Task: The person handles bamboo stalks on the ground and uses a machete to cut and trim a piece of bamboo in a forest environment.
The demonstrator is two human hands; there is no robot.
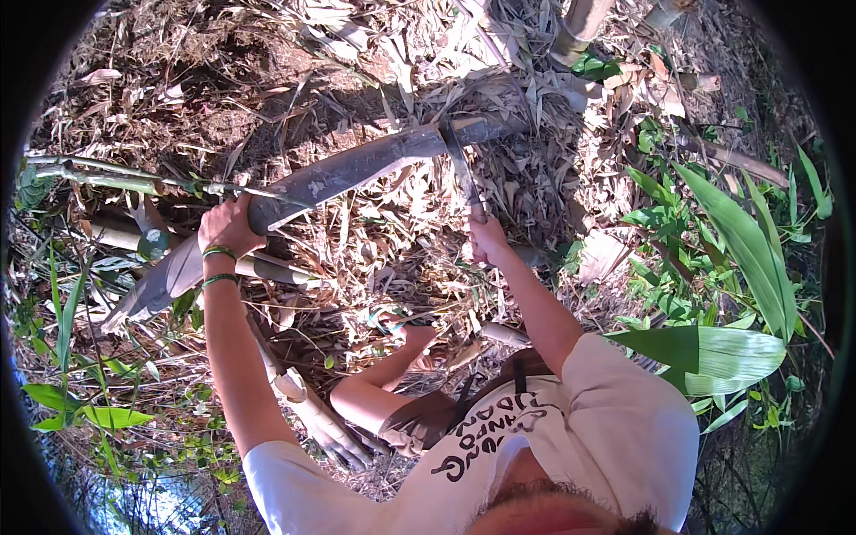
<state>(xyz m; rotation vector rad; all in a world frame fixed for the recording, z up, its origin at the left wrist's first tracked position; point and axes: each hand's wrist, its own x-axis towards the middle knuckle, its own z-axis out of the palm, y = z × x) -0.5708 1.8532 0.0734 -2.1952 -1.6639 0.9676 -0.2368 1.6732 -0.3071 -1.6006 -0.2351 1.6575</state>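
Note:
A long grey-brown piece that looks like a dry bamboo stem or sheath [357, 169] slants across the ground, its far end to the right. My left hand [230, 228], with green bands at the wrist, is closed around its nearer part. A similar grey-brown length [169, 276] runs on beyond that hand to the lower left; whether it is the same piece, I cannot tell. My right hand [488, 241] grips the handle of a machete [459, 160]. Its dark blade lies across the stem toward the far end, and seems to touch it.
Dry leaves and litter [392, 250] cover the ground. A thin green stem [116, 180] reaches in from the left beside my left hand. Broad green leaves [731, 357] stand on the right, close to my right arm. Cut bamboo [580, 27] is at the far edge. My bent leg [379, 388] is below.

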